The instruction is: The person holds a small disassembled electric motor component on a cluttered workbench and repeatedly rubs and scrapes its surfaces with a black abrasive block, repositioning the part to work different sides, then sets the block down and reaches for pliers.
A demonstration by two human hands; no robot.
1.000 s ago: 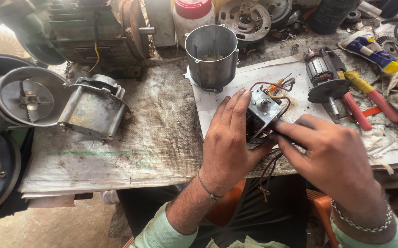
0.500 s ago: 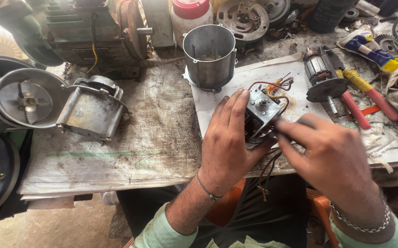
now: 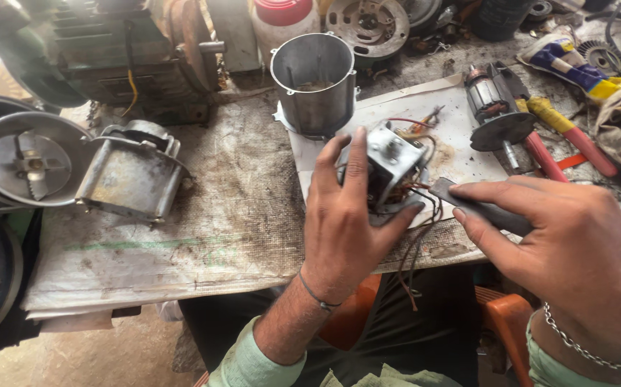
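My left hand grips a small grey motor stator with copper windings and loose red and black wires, held just above the white paper sheet on the bench. My right hand holds a flat dark tool whose tip lies against the stator's lower right side. A motor rotor with a dark fan disc rests on the paper beyond the stator.
An open metal cylinder housing stands behind the stator. A grey motor casing with a bladed disc lies at left. Red and yellow handled tools lie at right. A large old motor sits at the back.
The stator has been turned in my left hand and sits more upright. My right hand has drawn back slightly, with the dark tool's tip still at the stator.
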